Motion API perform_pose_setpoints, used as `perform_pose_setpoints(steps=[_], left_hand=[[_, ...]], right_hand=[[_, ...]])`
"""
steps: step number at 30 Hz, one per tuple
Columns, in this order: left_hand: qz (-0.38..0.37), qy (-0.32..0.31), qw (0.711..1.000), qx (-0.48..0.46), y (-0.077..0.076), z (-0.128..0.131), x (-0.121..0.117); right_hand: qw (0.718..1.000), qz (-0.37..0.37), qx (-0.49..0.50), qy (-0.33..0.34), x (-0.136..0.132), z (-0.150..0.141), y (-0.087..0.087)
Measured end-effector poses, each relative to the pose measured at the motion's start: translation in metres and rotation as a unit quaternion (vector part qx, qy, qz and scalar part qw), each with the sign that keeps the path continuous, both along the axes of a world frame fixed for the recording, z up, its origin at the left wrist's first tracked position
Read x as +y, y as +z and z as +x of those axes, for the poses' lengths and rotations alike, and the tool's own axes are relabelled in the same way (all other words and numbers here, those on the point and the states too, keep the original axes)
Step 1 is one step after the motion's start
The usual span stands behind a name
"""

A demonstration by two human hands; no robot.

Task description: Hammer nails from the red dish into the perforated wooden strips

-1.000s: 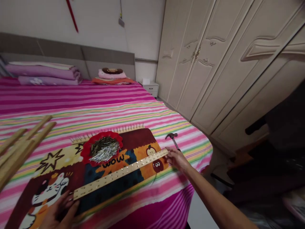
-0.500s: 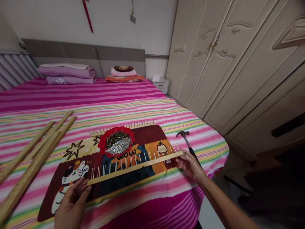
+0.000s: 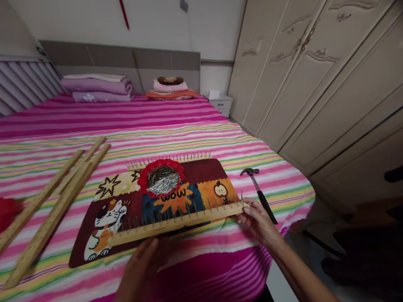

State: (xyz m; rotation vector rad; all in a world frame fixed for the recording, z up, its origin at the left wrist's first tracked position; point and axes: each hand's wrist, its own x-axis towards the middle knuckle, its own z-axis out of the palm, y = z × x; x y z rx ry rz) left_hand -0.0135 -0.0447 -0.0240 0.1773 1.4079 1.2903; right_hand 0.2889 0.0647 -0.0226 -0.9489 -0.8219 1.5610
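A wooden strip (image 3: 181,221) with a row of nails pointing up lies across the front of a patterned mat (image 3: 208,167). The fingers of my right hand (image 3: 260,222) are closed on its right end. My left hand (image 3: 140,264) is off the strip, just in front of its left half; motion smears its fingers. A red scalloped bowl (image 3: 142,183) full of loose nails (image 3: 163,179) stands on the mat. Behind the bowl, a second strip with upright nails (image 3: 197,157) runs along the mat's far edge. To the right, a claw hammer (image 3: 260,191) lies on the bedspread.
Several drilled wooden strips (image 3: 59,214) lie on the left of the striped bedspread (image 3: 176,134). A blurred red object (image 3: 9,213) shows at the left edge. Folded bedding (image 3: 99,89) is by the headboard (image 3: 110,63). A wardrobe (image 3: 283,84) stands on the right.
My left hand has let go of the strip's left end and moved right. The strip has tipped toward me, showing a broader front face. The view has shifted slightly.
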Motion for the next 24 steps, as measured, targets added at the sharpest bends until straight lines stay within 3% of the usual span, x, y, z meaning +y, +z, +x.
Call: perform_pose_setpoints(steps=[3, 7, 10, 12, 15, 17, 19, 21, 24], left_hand=[[0.066, 0.014, 0.991, -0.112, -0.004, 0.019, 0.009], [0.099, 0.068, 0.983, -0.136, 0.000, 0.016, 0.011], [0.111, 0.094, 0.986, -0.086, 0.006, 0.012, 0.005], [0.117, 0.094, 0.987, -0.051, 0.011, 0.017, 0.001], [0.124, 0.055, 0.991, -0.021, 0.017, 0.029, -0.004], [0.126, 0.019, 0.992, -0.004, 0.020, 0.035, -0.007], [0.123, -0.023, 0.992, 0.009, 0.022, 0.036, -0.010], [0.123, -0.053, 0.991, 0.013, 0.023, 0.033, -0.012], [0.137, -0.064, 0.989, -0.006, 0.022, 0.028, -0.011]], right_hand=[[1.000, -0.010, -0.005, 0.017, -0.012, -0.011, 0.000], [0.999, -0.012, -0.030, 0.017, -0.013, -0.004, 0.001], [0.978, 0.067, -0.187, -0.057, -0.011, 0.003, 0.028], [0.920, 0.175, -0.349, -0.017, -0.014, -0.006, 0.063], [0.765, 0.358, -0.488, 0.221, -0.024, -0.046, 0.116], [0.653, 0.418, -0.537, 0.332, -0.029, -0.079, 0.136], [0.577, 0.433, -0.576, 0.386, -0.030, -0.107, 0.141], [0.538, 0.410, -0.606, 0.418, -0.028, -0.124, 0.136], [0.540, 0.371, -0.629, 0.419, -0.026, -0.131, 0.124]])
